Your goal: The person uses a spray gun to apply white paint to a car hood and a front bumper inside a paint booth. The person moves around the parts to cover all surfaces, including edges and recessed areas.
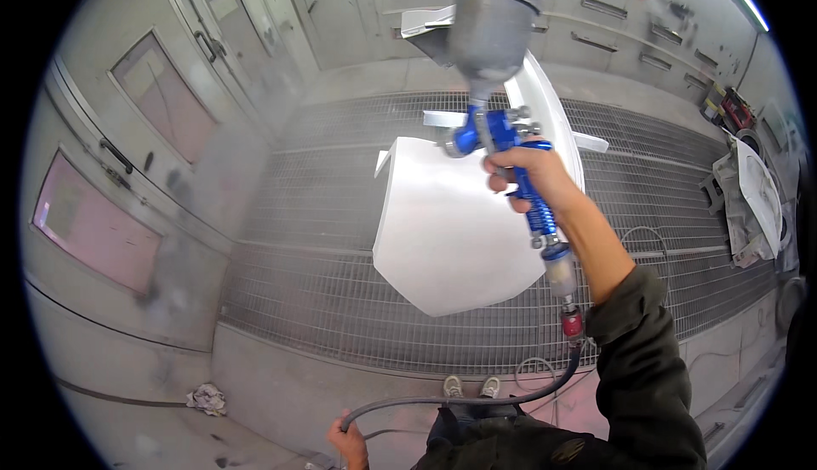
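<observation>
With right hand (pixel 545 178), grips the gun (pixel 504 134) over the panel (pixel 451 236), cup (pixel 489 40) uppermost, probably for gravity feed; with left hand (pixel 350 445), near left, clasps the hose (pixel 459 401), likely to hold slack off the panel.

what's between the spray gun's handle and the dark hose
In the head view, a blue-topped cylinder and a red coupling link the handle to the hose.
</observation>
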Available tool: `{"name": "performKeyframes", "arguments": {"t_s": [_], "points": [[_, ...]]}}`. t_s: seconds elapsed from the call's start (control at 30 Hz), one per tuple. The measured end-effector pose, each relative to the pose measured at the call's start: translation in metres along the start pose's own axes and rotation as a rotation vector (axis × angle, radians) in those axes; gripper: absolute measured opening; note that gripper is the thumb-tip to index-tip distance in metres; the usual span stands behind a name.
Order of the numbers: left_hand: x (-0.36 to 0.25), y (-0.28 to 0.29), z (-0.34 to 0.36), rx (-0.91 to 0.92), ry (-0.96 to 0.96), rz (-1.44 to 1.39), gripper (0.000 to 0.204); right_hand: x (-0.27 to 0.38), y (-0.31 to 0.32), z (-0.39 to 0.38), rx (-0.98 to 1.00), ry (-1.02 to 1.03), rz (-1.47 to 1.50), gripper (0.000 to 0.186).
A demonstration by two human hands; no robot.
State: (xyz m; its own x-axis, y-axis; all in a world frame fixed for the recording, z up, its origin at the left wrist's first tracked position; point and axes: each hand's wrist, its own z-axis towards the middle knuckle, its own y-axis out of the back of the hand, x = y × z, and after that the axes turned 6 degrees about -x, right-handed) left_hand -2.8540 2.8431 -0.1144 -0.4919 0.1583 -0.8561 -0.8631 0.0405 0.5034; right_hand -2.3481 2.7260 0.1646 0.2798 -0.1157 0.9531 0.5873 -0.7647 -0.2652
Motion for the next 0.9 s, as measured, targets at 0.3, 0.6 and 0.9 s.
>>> {"name": "performKeyframes", "arguments": {"t_s": [0.3, 0.6, 0.9], "points": [[-0.021, -0.052, -0.043, 0.351, -0.15, 0.113, 0.031, -0.015, 0.187, -0.053, -0.568, -0.102, -0.174, 0.013], [-0.063, -0.121, -0.111, 0.428, -0.248, 0.328, 0.032, -0.064, 0.344, -0.069, -0.868, 0.02, -0.15, 0.013], [-0.125, -0.194, -0.276, 0.686, -0.156, 0.38, 0.029, -0.026, 0.447, -0.125, -0.079, -0.145, 0.228, 0.031]]}}
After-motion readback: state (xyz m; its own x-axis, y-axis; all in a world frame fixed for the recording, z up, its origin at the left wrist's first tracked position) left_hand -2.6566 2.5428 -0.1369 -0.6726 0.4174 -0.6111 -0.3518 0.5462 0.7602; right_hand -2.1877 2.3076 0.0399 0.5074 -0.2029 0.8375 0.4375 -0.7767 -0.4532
